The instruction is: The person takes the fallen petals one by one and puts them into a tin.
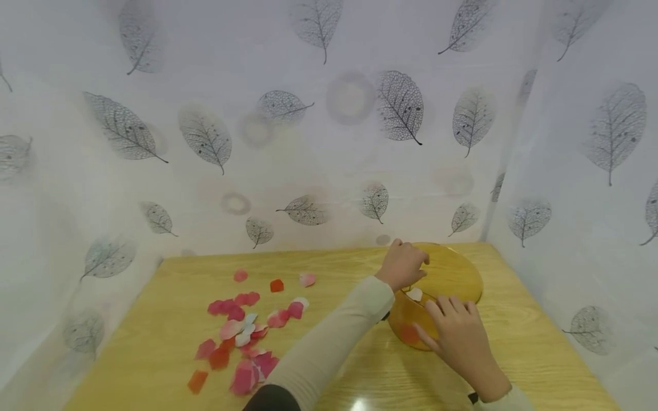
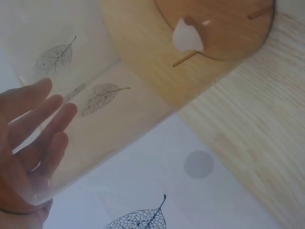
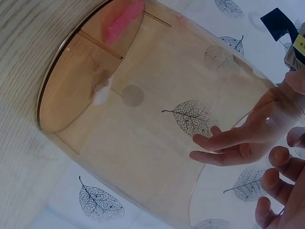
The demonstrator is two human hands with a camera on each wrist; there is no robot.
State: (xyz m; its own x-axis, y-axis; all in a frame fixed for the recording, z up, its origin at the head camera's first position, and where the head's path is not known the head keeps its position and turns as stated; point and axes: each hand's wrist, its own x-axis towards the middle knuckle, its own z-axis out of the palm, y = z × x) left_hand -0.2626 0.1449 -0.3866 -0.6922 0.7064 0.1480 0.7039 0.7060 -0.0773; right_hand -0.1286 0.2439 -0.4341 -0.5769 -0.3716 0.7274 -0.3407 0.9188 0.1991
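Observation:
A see-through amber container point(image 1: 465, 277) with an oval outline stands at the table's right side. In the right wrist view, its base point(image 3: 71, 81) has thin slots, a white petal point(image 3: 101, 95) and a pink petal point(image 3: 123, 23). My left hand point(image 1: 403, 265) is over the container, fingers bent loosely and apart; I see nothing between them. The left wrist view shows those loose fingers point(image 2: 52, 107) near the rim. My right hand point(image 1: 459, 337) is at the container's near right side with its fingers spread. Whether it touches the wall, I cannot tell.
Many loose petals point(image 1: 233, 328), pink, red and white, lie scattered on the wooden table point(image 1: 139, 342) left of my forearm. White walls point(image 1: 329, 160) printed with grey leaves enclose the back and sides.

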